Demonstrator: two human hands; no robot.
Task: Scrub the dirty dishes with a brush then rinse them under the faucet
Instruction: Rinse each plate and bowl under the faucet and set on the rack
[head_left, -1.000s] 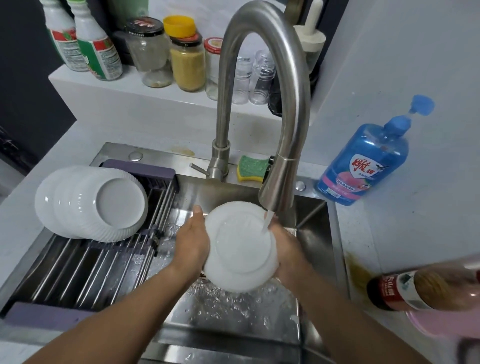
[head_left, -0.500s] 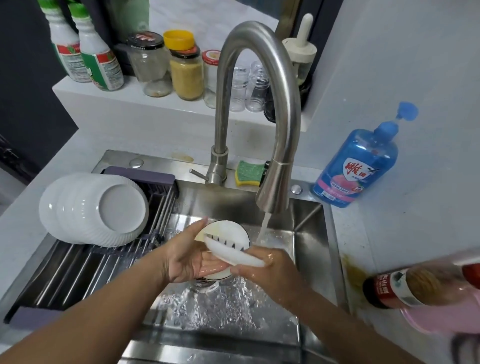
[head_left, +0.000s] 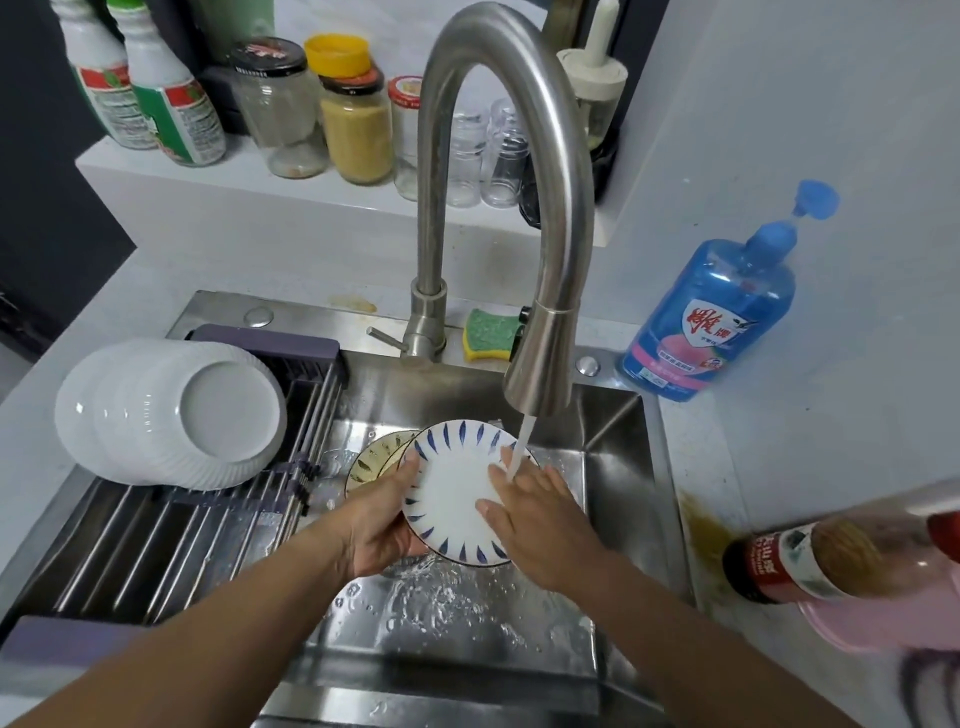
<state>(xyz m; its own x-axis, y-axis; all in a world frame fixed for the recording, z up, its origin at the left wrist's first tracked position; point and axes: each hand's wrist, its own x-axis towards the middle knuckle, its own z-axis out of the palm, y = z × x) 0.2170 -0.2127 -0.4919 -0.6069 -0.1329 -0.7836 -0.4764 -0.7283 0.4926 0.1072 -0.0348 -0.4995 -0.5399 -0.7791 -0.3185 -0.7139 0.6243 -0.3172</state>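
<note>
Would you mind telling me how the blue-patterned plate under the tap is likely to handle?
The blue-patterned plate looks glazed and wet from the faucet stream, so probably slippery. It seems rigid ceramic, likely to chip if dropped into the steel sink. The left hand gripping its rim should steady it.

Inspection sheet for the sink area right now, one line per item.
Surface: steel sink, wet; faucet running.
Job's things: blue-patterned plate under the stream; yellow-patterned dish partly behind it; white plates on drying rack; no brush seen.
Clutter: sponge, dish soap bottle, red-labelled bottle on the stained counter.
Grippers: left hand grips the plate's rim; right hand flat on its face.
Cables: nothing seen.
Surroundings: jars on shelf behind the faucet.
</note>
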